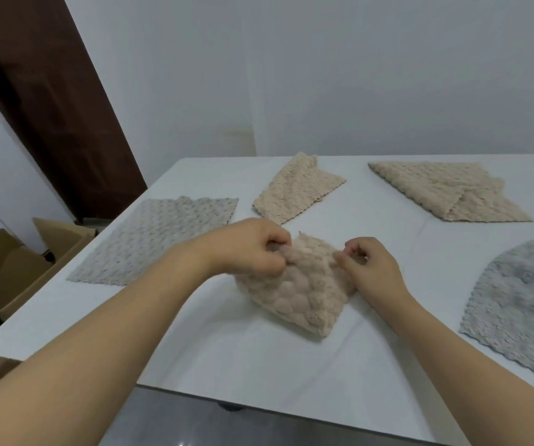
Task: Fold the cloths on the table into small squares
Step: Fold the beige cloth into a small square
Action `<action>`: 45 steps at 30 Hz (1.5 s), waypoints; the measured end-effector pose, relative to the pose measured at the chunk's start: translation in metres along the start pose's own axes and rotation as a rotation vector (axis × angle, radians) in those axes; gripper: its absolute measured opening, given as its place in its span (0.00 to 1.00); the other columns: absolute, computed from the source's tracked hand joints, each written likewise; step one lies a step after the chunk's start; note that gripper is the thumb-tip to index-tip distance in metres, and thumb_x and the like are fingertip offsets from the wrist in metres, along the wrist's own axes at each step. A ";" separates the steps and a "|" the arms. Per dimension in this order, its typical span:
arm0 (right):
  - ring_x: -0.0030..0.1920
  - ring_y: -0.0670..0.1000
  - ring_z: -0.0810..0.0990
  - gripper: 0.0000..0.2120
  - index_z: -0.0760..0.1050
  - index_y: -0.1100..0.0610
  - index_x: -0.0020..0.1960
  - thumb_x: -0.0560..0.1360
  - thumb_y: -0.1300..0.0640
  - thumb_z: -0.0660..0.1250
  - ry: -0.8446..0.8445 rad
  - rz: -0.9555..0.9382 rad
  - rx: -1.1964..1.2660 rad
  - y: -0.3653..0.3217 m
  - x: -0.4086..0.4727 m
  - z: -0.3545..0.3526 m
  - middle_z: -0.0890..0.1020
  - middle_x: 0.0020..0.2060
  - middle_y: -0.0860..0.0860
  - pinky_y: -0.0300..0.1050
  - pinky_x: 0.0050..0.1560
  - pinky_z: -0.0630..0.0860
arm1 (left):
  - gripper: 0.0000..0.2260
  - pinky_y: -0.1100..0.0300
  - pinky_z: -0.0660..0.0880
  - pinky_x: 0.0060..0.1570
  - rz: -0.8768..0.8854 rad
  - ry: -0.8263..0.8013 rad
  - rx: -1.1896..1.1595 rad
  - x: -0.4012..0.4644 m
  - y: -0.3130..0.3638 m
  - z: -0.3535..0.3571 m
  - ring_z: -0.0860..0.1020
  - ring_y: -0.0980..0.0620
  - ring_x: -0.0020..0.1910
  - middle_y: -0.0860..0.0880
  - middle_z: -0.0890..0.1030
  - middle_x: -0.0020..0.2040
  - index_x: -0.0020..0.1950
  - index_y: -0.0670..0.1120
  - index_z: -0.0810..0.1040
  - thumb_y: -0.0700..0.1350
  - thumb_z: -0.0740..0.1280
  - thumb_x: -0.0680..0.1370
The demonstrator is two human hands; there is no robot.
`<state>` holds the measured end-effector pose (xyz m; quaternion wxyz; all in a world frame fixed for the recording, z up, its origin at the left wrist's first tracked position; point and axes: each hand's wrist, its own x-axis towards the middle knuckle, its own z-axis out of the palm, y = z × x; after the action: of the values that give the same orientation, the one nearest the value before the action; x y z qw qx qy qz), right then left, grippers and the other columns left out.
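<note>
A fluffy beige cloth (301, 291), folded into a small thick square, lies in the middle of the white table (259, 365). My left hand (246, 249) pinches its far left corner and lifts it a little. My right hand (371, 268) pinches the far right corner. A grey cloth (156, 239) lies flat at the left. A beige cloth (297, 189) with one corner turned over lies behind the hands. Another beige cloth (449, 191), partly folded, lies at the far right. A grey cloth (523, 307) lies at the right edge.
Open cardboard boxes (11, 275) stand on the floor left of the table. A dark brown door (50, 101) is behind them. A white wall (323, 75) rises right behind the table's far edge.
</note>
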<state>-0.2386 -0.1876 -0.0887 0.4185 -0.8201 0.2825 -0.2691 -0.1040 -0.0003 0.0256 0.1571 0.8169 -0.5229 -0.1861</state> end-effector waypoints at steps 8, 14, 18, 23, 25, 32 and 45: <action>0.47 0.46 0.78 0.20 0.77 0.55 0.38 0.75 0.39 0.62 0.004 0.060 0.143 0.004 0.004 -0.004 0.79 0.43 0.45 0.51 0.55 0.74 | 0.07 0.58 0.78 0.46 0.026 0.136 -0.153 0.091 0.002 0.037 0.79 0.58 0.44 0.56 0.81 0.45 0.48 0.51 0.82 0.49 0.74 0.71; 0.49 0.48 0.76 0.09 0.75 0.53 0.40 0.78 0.53 0.61 0.028 0.021 -0.127 0.010 0.012 0.003 0.76 0.45 0.44 0.53 0.59 0.72 | 0.04 0.60 0.72 0.30 -0.201 0.182 -0.440 0.092 -0.031 0.050 0.76 0.55 0.32 0.49 0.80 0.40 0.48 0.50 0.78 0.49 0.68 0.77; 0.49 0.50 0.74 0.12 0.74 0.57 0.44 0.81 0.54 0.57 0.037 0.026 -0.147 0.011 0.010 0.003 0.75 0.46 0.48 0.52 0.59 0.70 | 0.09 0.64 0.63 0.22 -0.346 0.206 -0.546 0.091 -0.041 0.058 0.66 0.57 0.22 0.52 0.72 0.31 0.44 0.48 0.73 0.51 0.65 0.80; 0.46 0.51 0.74 0.18 0.70 0.55 0.36 0.81 0.47 0.56 0.038 0.040 -0.141 0.004 0.008 0.001 0.75 0.41 0.48 0.51 0.55 0.71 | 0.08 0.58 0.67 0.33 -0.334 0.198 -0.482 0.101 -0.034 0.069 0.70 0.53 0.32 0.51 0.74 0.37 0.47 0.48 0.71 0.51 0.62 0.81; 0.48 0.50 0.74 0.17 0.74 0.54 0.40 0.78 0.43 0.59 0.008 0.042 -0.244 0.004 0.010 0.002 0.76 0.43 0.46 0.50 0.56 0.70 | 0.08 0.56 0.70 0.38 -0.341 0.237 -0.422 0.102 -0.032 0.073 0.72 0.52 0.35 0.51 0.76 0.39 0.47 0.48 0.72 0.51 0.61 0.81; 0.54 0.52 0.73 0.12 0.78 0.51 0.50 0.79 0.45 0.59 -0.014 0.020 -0.408 0.013 0.017 0.009 0.77 0.53 0.46 0.48 0.56 0.66 | 0.11 0.55 0.68 0.34 -0.442 0.089 -0.639 0.093 -0.031 0.058 0.73 0.48 0.35 0.43 0.75 0.41 0.45 0.47 0.74 0.54 0.65 0.73; 0.53 0.53 0.71 0.13 0.75 0.47 0.52 0.81 0.45 0.54 -0.016 0.006 -0.478 0.013 0.017 0.011 0.74 0.50 0.46 0.46 0.51 0.60 | 0.09 0.64 0.72 0.32 -0.388 0.172 -0.724 0.079 -0.037 0.065 0.78 0.56 0.31 0.49 0.81 0.41 0.57 0.50 0.75 0.48 0.69 0.78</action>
<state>-0.2221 -0.2000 -0.1011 0.2155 -0.8973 0.3370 -0.1868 -0.0743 -0.0611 -0.0594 0.4392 0.8047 -0.2453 -0.3151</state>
